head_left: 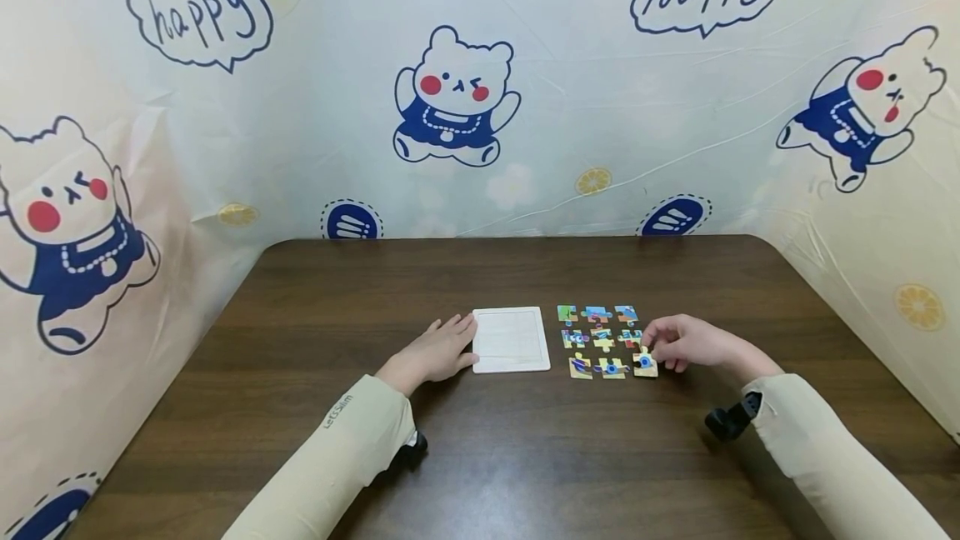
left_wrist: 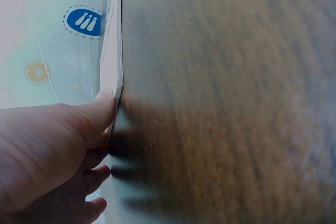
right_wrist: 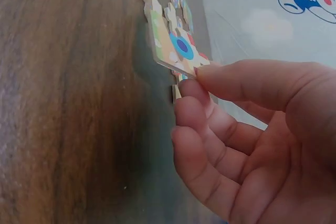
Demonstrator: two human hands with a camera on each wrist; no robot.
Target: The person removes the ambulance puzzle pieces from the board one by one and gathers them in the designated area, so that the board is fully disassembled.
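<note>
My right hand (head_left: 686, 342) pinches a corner jigsaw piece (right_wrist: 176, 51) between thumb and fingertips, at the near right of the puzzle group. That piece has a blue ringed disc on a yellowish ground. In the right wrist view it is raised off the wood at the pinched edge. Several other jigsaw pieces (head_left: 603, 340) lie spaced out in rows to its left. My left hand (head_left: 438, 350) rests against the left side of a white puzzle tray (head_left: 545, 350), fingers extended. Its thumb (left_wrist: 102, 106) touches the tray's near corner in the left wrist view.
Everything lies on a dark brown wooden table (head_left: 480, 457) with rounded far corners. Behind it hangs a pale printed curtain (head_left: 555, 132) with cartoon bears. Black wrist cameras are strapped at both sleeves, the right camera (head_left: 733, 417) close over the table.
</note>
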